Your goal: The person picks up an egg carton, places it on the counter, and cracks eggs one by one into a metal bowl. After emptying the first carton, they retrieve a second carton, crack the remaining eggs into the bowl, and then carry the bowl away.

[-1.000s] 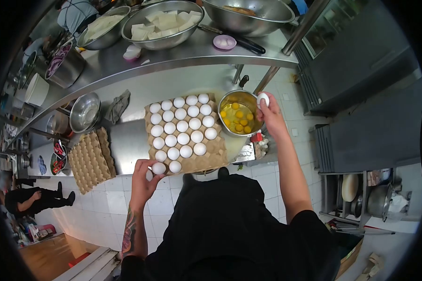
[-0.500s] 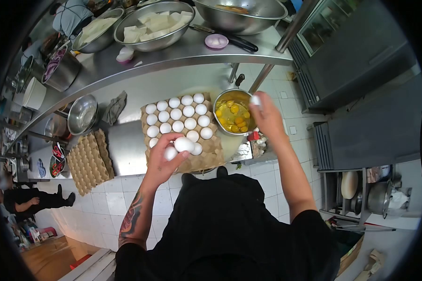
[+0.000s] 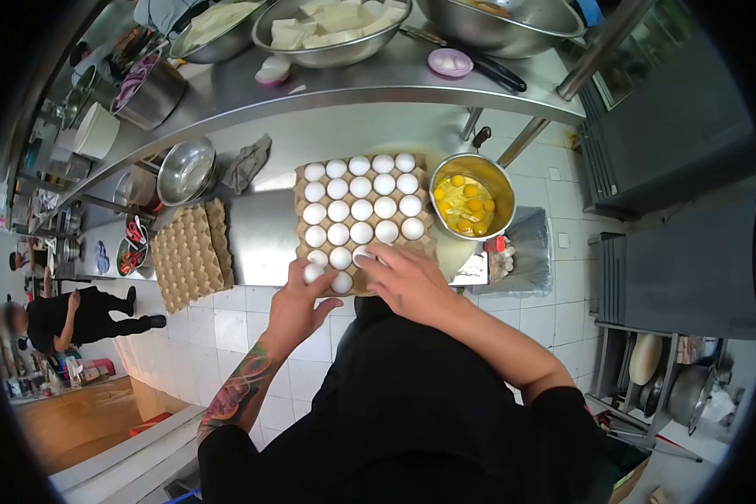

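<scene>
A cardboard egg tray (image 3: pixel 429 244) full of white eggs (image 3: pixel 361 210) lies on the steel counter. My left hand (image 3: pixel 298 294) is at its near left corner, fingers curled round an egg (image 3: pixel 313 273), the thumb held away. Over the near edge, my right hand (image 3: pixel 412 281) has its fingertips closed on another egg (image 3: pixel 362 254) in the tray. Between the hands sits one more egg (image 3: pixel 341 282). To the right of the tray stands a steel pot (image 3: pixel 511 202) with cracked eggs (image 3: pixel 466 204) in it, several yolks showing.
Stacked cardboard trays (image 3: pixel 189 256) and a grey cloth (image 3: pixel 248 164) lie to the left, near a metal bowl (image 3: pixel 186 170). A steel shelf (image 3: pixel 353 99) crosses above the counter, bearing bowls and a knife (image 3: pixel 500 74). A lined bin (image 3: pixel 531 252) stands below the pot. Another person (image 3: pixel 76 319) is far left.
My right hand has come from beside the pot to the tray, and the white piece it held is gone. The front egg has left my left hand. The view has shifted.
</scene>
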